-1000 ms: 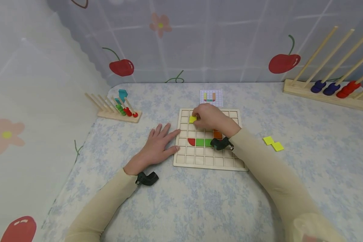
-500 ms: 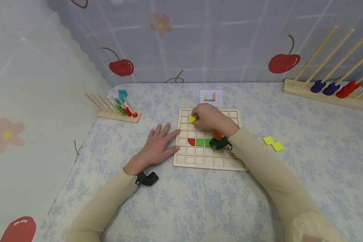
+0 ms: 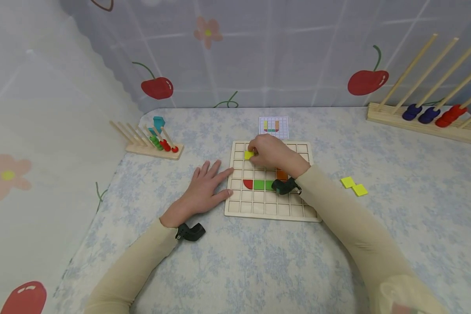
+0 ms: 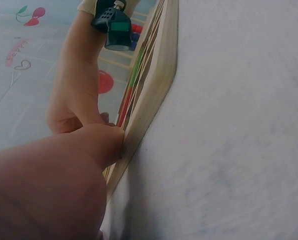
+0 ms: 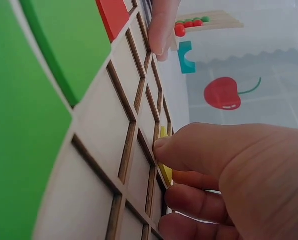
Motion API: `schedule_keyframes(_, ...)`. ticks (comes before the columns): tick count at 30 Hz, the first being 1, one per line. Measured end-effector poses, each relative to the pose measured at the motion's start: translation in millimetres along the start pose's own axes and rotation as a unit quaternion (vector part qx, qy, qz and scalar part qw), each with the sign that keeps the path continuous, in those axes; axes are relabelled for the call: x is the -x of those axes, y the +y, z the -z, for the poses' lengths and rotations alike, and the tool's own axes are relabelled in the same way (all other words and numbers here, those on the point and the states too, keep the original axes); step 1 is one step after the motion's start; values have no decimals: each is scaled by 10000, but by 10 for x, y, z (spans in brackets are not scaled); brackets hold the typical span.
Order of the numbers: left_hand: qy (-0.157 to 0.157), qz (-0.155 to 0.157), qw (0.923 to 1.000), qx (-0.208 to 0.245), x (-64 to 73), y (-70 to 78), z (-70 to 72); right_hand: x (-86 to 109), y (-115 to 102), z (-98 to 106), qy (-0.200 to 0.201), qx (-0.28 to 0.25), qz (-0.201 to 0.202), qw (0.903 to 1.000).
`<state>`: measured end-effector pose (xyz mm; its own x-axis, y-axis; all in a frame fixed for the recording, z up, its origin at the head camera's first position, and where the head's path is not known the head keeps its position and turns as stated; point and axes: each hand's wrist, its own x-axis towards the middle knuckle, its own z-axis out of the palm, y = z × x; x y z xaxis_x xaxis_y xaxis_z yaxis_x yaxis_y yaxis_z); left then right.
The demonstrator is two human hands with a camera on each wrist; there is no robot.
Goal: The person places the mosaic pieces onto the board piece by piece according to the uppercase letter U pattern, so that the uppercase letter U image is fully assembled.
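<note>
A wooden grid board (image 3: 259, 209) lies on the table in the head view. Near its upper left, my right hand (image 3: 272, 150) pinches a yellow square tile (image 3: 248, 155); the right wrist view has the thumb on one side of the tile (image 5: 164, 162) and the fingers on the other. My left hand (image 3: 204, 192) lies with fingers spread beside the board, its thumb and forefinger touching the left edge. Lower on the grid sit a red rounded piece (image 3: 248, 184), green squares (image 3: 260, 185) and an orange piece (image 3: 282, 175), partly covered by my right wrist.
Two loose yellow tiles (image 3: 347, 182) lie right of the board. Behind it is a pattern card (image 3: 283, 126). A small bead stand (image 3: 153, 151) and a teal block (image 3: 159, 123) are at the back left, a larger rod stand (image 3: 424, 125) at the back right.
Over the last second my right hand and the pinched yellow tile have shifted very slightly left on the board. The left hand has stayed in place.
</note>
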<state>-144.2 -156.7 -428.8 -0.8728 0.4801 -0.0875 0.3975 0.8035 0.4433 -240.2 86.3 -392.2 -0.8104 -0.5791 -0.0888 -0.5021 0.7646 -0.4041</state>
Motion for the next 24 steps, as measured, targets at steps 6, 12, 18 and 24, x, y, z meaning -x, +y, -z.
schedule_keyframes(6,30,-36,10000,-2,0,-8,-7,-5,8,-7,4,14,-4,10000)
schedule_keyframes(12,41,-58,10000,-16,-3,-2,-12,26,22,3,40,-6,-17,10000)
schedule_keyframes(18,-3,-53,10000,22,2,19,-9,197,65,126,101,2,-110,9999)
schedule_keyframes(24,30,-55,10000,52,20,21,8,517,205,320,152,145,-426,9989)
